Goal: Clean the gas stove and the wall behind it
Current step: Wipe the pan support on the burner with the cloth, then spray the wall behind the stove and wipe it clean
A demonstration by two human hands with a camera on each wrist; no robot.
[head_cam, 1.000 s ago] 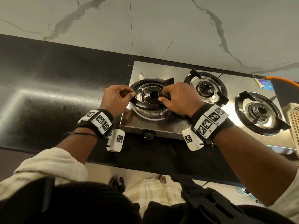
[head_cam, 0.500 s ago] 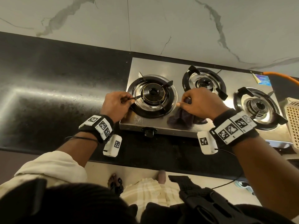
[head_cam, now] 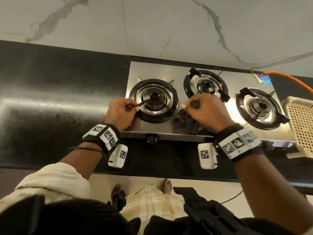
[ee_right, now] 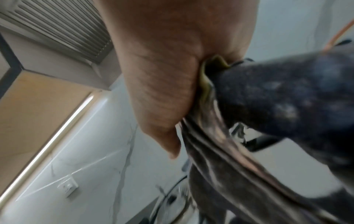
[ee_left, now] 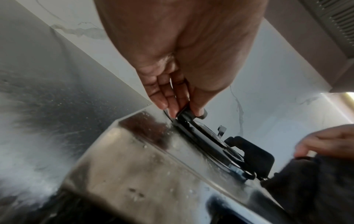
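Here, left hand pinching pan support, right hand gripping cloth

Stove on the counter before the wall

I see the gas stove on the counter, wall behind it, basket to its right.

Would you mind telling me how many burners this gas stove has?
3. One burner sits at the stove's left end beside the left hand, one is in the middle toward the wall, above the right hand, and one is at the right end.
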